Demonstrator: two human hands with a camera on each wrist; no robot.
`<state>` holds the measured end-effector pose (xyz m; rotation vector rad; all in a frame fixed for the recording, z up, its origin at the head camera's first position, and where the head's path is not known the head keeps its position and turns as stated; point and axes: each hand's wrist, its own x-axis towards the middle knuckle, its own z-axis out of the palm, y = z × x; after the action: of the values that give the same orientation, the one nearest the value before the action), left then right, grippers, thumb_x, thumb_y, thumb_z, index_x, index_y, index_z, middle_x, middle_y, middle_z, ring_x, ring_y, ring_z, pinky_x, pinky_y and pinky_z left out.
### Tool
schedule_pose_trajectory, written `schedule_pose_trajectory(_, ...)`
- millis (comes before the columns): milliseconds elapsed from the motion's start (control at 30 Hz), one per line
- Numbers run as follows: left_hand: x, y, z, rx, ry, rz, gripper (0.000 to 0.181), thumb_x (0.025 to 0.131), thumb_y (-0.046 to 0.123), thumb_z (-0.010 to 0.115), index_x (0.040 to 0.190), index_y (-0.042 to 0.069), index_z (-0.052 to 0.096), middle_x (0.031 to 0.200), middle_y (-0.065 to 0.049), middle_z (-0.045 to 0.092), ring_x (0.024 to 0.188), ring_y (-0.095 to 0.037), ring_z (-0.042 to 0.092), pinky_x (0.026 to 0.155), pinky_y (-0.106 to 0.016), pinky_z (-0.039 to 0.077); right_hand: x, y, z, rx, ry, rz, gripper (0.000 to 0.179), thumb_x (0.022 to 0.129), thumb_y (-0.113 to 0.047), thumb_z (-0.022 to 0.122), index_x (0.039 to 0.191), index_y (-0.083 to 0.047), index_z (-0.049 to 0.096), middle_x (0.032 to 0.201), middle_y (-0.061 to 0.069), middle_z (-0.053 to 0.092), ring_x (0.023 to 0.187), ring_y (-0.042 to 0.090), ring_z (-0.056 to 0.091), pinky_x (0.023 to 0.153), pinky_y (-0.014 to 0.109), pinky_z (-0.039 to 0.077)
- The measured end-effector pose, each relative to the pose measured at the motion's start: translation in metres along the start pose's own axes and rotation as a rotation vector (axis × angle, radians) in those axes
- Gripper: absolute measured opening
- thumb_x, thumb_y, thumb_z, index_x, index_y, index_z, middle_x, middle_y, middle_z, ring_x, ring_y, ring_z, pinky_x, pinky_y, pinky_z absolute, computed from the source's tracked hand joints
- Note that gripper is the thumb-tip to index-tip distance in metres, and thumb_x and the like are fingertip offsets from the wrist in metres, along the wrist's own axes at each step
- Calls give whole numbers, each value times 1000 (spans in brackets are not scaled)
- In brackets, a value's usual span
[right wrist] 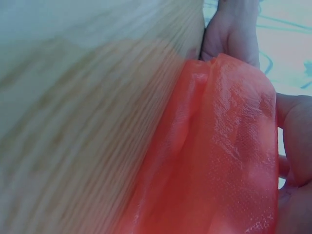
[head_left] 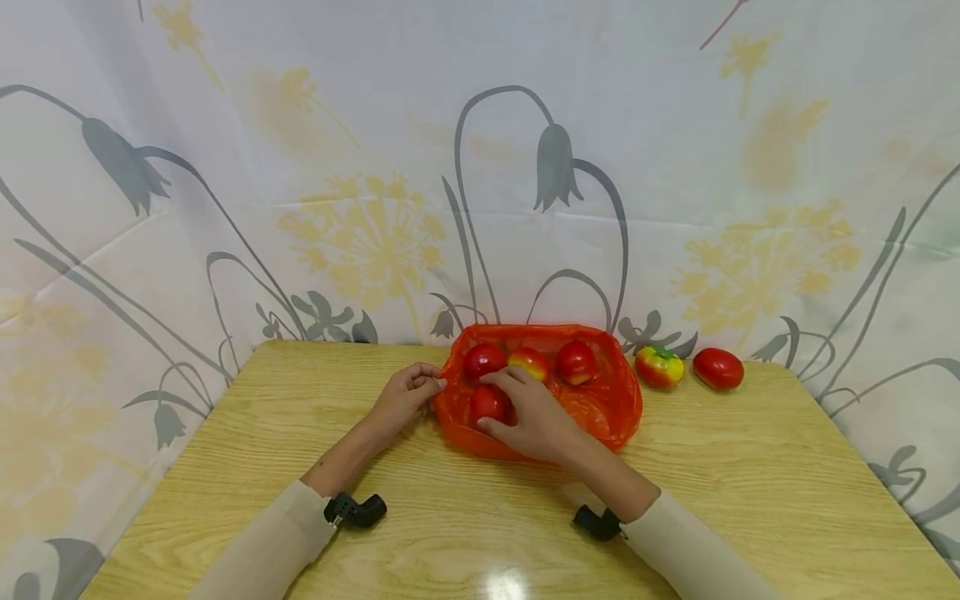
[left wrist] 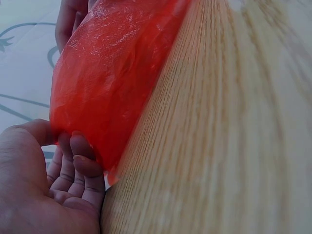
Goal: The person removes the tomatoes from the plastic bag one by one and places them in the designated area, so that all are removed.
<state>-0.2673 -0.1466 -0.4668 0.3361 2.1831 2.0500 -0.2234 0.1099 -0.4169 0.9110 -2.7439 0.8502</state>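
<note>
A red plastic bag lies on the wooden table with its mouth spread wide, its thin wall filling much of the left wrist view. My left hand pinches the bag's left rim between thumb and fingers. Over the bag's front edge reaches my right hand, its thumb and fingers around a red apple inside the bag. Behind it sit a dark red apple, a red-and-yellow apple and another red apple. In the right wrist view, the bag hides the held apple and part of the right hand.
Right of the bag, a red-and-yellow fruit with a green leafy top and a smooth red oval fruit lie near the table's back edge. A flower-patterned cloth hangs behind the wooden table.
</note>
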Motion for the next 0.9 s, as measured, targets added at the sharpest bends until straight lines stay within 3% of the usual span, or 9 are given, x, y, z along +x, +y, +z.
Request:
schedule_pose_trajectory(667,-1,1,0,3,-3,-4,25,105,12,62,122,-6,60,85,3,68,75,-15,55,68,-24,49,-21,11,-21,11,51,87,62,91,-30,86,146,-16,60,145,4,56,129,26,58,99,48,58)
schedule_pose_trajectory(900,0,0,0,11,4,-3,24,105,11,62,122,-7,60,84,3,67,74,-15,55,67,-24,49,-27,17,-28,8,101,47,60,91,-28,86,144,-13,62,140,4,57,126,26,60,101,47,57)
